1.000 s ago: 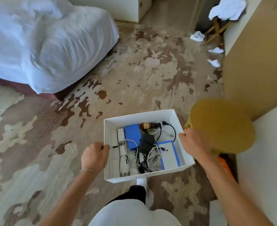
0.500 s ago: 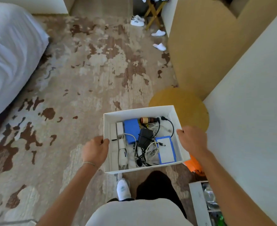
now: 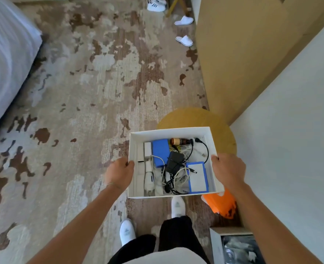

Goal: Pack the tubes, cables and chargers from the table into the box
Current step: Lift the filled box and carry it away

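Observation:
I carry a white open box [image 3: 168, 132] in front of me above the carpet. My left hand [image 3: 119, 173] grips its left wall and my right hand [image 3: 228, 171] grips its right wall. Inside lie a blue pack [image 3: 160, 152], a black charger [image 3: 174, 161] with tangled black and white cables [image 3: 176, 180], a white charger [image 3: 149, 181], white tubes [image 3: 140, 155] along the left side, a blue-edged white card [image 3: 197, 178] and a small brown bottle [image 3: 177, 141].
A round yellow-brown table [image 3: 195, 119] stands just beyond the box. A tan wall panel [image 3: 243, 54] and white wall [image 3: 290, 149] close the right side. An orange bag [image 3: 222, 203] and an open container [image 3: 239, 246] sit low right. A bed [image 3: 6, 58] is left; slippers [image 3: 185, 40] lie ahead.
The view has swung right and forward over the carpet while I walk. The bed slid off to the left. Both hands keep the same hold on the box.

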Motion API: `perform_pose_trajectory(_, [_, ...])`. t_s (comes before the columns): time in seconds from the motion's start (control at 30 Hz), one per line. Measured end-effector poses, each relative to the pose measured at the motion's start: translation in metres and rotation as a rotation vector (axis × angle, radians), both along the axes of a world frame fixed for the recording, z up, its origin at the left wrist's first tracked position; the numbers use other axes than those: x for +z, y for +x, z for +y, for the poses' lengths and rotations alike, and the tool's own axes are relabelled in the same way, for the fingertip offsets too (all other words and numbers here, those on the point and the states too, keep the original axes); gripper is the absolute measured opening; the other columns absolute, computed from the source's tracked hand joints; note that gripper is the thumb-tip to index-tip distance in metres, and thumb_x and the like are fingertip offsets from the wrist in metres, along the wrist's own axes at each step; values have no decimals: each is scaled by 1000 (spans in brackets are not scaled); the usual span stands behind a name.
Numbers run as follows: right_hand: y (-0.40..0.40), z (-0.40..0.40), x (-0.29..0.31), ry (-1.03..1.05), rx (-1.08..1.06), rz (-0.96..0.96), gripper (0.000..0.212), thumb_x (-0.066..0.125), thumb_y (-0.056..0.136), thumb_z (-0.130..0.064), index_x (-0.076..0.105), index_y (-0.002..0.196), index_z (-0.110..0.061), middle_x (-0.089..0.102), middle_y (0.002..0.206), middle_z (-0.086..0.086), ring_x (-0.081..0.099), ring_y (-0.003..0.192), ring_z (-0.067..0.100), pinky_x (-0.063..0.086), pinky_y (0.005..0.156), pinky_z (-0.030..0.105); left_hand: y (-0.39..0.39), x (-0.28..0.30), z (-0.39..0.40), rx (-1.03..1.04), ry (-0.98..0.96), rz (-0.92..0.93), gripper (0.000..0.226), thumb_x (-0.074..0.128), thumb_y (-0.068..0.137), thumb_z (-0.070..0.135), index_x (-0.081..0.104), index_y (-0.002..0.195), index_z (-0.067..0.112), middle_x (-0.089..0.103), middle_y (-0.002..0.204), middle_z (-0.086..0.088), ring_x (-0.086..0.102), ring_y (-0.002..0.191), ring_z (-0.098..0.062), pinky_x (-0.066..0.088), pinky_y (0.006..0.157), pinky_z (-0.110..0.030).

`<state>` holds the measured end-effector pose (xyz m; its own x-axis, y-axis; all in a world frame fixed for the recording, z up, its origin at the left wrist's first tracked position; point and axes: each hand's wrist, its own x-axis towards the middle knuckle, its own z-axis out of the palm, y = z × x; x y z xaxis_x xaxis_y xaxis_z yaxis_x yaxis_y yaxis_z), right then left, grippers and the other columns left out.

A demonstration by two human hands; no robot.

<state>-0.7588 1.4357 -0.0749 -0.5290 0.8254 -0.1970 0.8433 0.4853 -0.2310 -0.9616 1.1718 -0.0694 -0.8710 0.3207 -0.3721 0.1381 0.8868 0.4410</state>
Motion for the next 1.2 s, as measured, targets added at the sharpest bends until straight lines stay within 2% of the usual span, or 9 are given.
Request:
perform_pose_trajectory(0.17, [-14, 66, -48, -43, 17, 2, 49, 49, 100, -30, 52, 56, -6, 43, 49, 3, 30, 42, 12, 23, 46, 26, -11, -41, 68, 28, -84, -15, 38, 52, 92, 25, 42, 57, 15, 46, 53, -3, 43, 49, -20, 30, 47, -26])
perform_pose_trajectory(0.27, [-20, 97, -78, -60, 29, -9, 51, 49, 100, -32, 47, 53, -12, 44, 48, 1, 34, 42, 11, 23, 45, 24, -21, -68, 101, 12, -103, -36, 37, 51, 93, 26, 44, 58, 14, 50, 56, -6, 46, 53, -23, 33, 51, -28])
perform_pose_trajectory(0.37, [-27, 123, -103, -71, 44, -7, 56, 53, 99, -30, 35, 48, -17, 35, 44, -4, 31, 38, 11, 22, 45, 22, -30, -92, 130, -15, -116, -39, 38, 51, 94, 27, 48, 59, 12, 54, 59, -9, 49, 55, -25, 36, 52, -29])
perform_pose_trajectory(0.53, [-36, 157, -139, -74, 57, 0, 59, 56, 99, -27, 30, 46, -20, 27, 41, -7, 23, 36, 9, 18, 45, 20, -42, -130, 164, -53, -141, -47, 41, 51, 95, 28, 42, 57, 14, 49, 57, -7, 46, 54, -25, 36, 52, -30])
perform_pose_trajectory(0.77, [-41, 178, -173, -70, 66, -6, 60, 56, 100, -28, 30, 46, -23, 25, 41, -9, 22, 36, 7, 18, 46, 20, -53, -165, 190, -112, -192, -38, 43, 50, 97, 30, 39, 58, 14, 43, 55, -4, 39, 50, -21, 24, 47, -26])
perform_pose_trajectory(0.93, [-41, 184, -190, -91, 33, 1, 60, 55, 100, -27, 29, 46, -21, 26, 41, -8, 24, 36, 9, 20, 46, 20, -59, -180, 198, -154, -205, -36, 43, 48, 98, 30, 41, 59, 12, 46, 57, -7, 42, 51, -23, 27, 47, -27])
perform_pose_trajectory(1.2, [-43, 187, -195, -92, 25, 3, 59, 57, 99, -30, 31, 47, -23, 28, 41, -9, 25, 35, 7, 19, 46, 19, -63, -192, 204, -190, -193, -14, 45, 46, 99, 31, 38, 58, 14, 41, 54, -5, 38, 49, -21, 27, 48, -27])
